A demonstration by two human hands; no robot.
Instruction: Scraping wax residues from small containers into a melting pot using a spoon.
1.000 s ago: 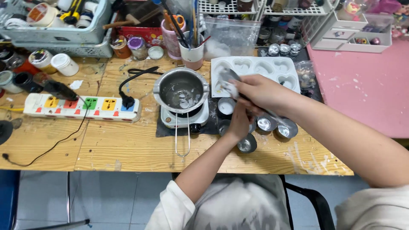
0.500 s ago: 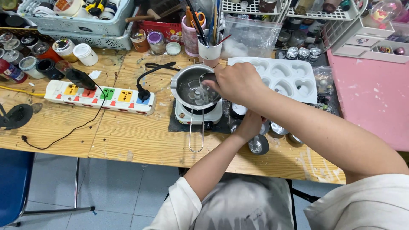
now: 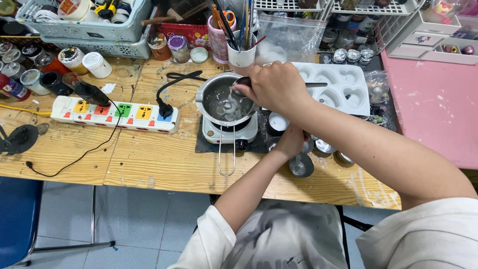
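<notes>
My right hand (image 3: 276, 89) grips a metal spoon (image 3: 242, 81) whose bowl dips over the rim of a small steel pot (image 3: 209, 94). The pot holds clear melted liquid and sits on a little white electric stove (image 3: 214, 133), its wire handle pointing toward me. My left hand (image 3: 291, 142) rests lower, to the right of the stove, fingers closed around a small round tin among several such tins (image 3: 301, 165). Behind my right hand lies a white mould tray (image 3: 343, 82) with heart-shaped hollows.
A white power strip (image 3: 114, 112) with coloured switches lies left of the stove, cables trailing. Jars (image 3: 30, 74), baskets (image 3: 84, 25) and a cup of brushes (image 3: 242, 55) crowd the back. A pink surface (image 3: 433, 99) adjoins on the right, and a blue chair (image 3: 15, 219) stands at the lower left.
My right hand has carried the spoon leftward from above the tins and mould tray to the pot. My left hand has stayed at the tins.
</notes>
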